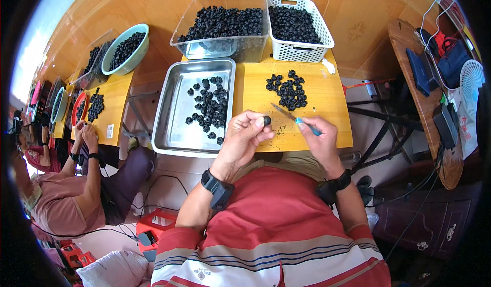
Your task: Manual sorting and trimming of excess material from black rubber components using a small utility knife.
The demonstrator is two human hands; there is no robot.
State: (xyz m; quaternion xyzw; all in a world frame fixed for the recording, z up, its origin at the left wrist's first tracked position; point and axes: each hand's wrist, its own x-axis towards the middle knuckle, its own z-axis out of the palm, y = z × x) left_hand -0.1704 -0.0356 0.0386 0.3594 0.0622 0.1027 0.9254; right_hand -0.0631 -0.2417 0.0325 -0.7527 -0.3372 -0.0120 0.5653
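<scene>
My left hand (242, 138) pinches a small round black part (267, 120) between thumb and fingertips, over the near edge of the yellow table (250, 90). In my right hand (322, 139) is a small knife (283, 111) with a blue handle. Its narrow blade points up and left, a little apart from the part. Beyond the hands lies a loose pile of similar black parts (291, 93), some showing holes. To the left, a metal tray (169, 120) holds several more. Dark crumbs are scattered on the table below my hands.
At the back stand a clear plastic bin (250, 51) and a white perforated basket (327, 39), both full of black parts. A wooden side table (409, 82) with a fan (471, 82) is at right. At left, another person (76, 195) works at a table.
</scene>
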